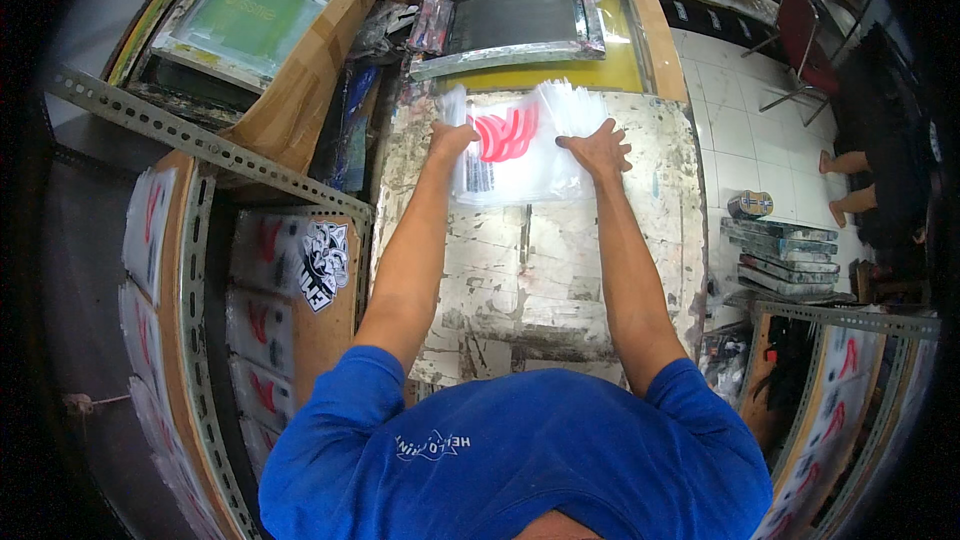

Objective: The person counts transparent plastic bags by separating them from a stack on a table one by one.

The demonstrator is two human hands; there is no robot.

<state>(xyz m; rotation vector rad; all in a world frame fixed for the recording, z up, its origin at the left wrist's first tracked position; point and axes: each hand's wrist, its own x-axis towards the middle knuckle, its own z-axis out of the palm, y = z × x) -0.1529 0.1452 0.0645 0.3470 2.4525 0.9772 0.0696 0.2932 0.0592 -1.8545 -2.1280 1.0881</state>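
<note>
A stack of clear plastic bags (pixel 545 165) with a red print lies on the far part of a paint-stained work table (pixel 480 280). At the stack's left edge, my left hand (pixel 453 140) is closed on the bags, thumb on top; its other fingers are partly hidden. My right hand (pixel 601 150) rests at the right edge, its fingers spread and its thumb touching the plastic. Between the hands the red print shows through, and the upper right corner of the stack fans out into many loose edges.
Behind the bags, a dark screen-printing frame (pixel 525 15) lies over a yellow surface. More frames (pixel 240 15) lean at the left. Racks of printed bags (pixel 265 335) flank me. On the tiled floor at right are stacked frames (pixel 785 255), a chair (pixel 805 45) and another person's bare feet (pixel 838 208).
</note>
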